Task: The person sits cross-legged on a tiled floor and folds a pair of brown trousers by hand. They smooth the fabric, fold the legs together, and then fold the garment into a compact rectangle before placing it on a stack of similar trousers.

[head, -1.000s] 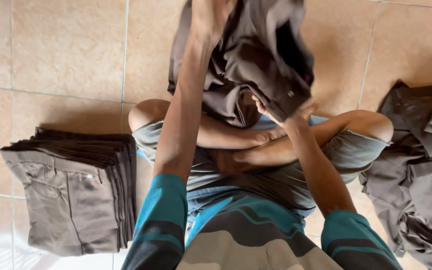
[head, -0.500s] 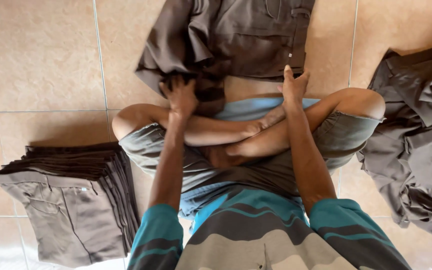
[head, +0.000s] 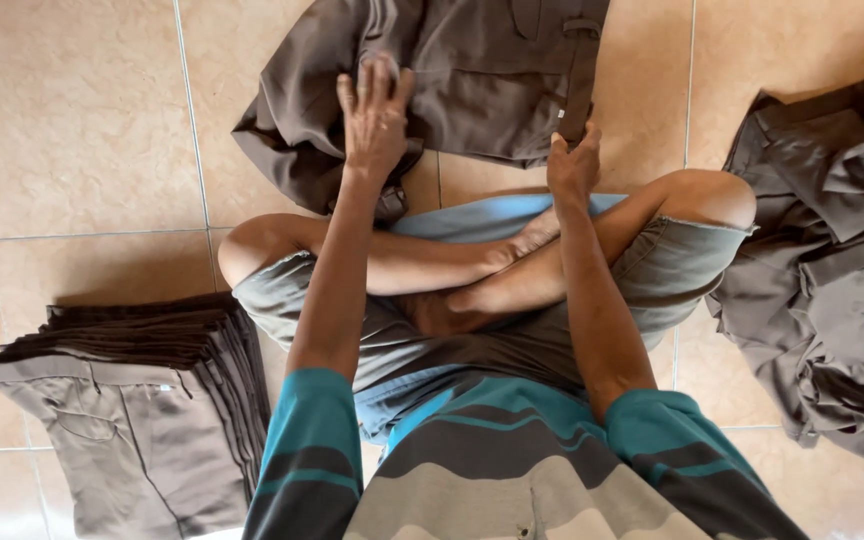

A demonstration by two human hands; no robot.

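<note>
While the left hand (head: 377,115) lay flat with its fingers spread on the brown trousers (head: 472,75), it gripped nothing; the palm simply pressed the bunched cloth down against the tiled floor (head: 72,120). The right hand (head: 574,165) was closed on the lower edge of the same garment, pinching the fabric between thumb and fingers just below a belt loop. The trousers lay on the floor directly in front of the person's crossed legs (head: 472,270), partly spread out (the left part was crumpled into folds, the right part lay smoother, with a pocket showing). Both forearms reached forward over the knees, and the person wore grey shorts (head: 672,270) and a shirt striped in teal and grey (head: 472,470).

Outward from there, a neat stack of folded brown trousers (head: 132,400) sat on the floor at the person's left, near the left knee, its top piece lying flat with waistband and pocket visible. At the person's right, a loose heap of unfolded brown garments (head: 832,270) was piled on the tiles, touching the right knee or lying just beside it; which of the two could not be told.
</note>
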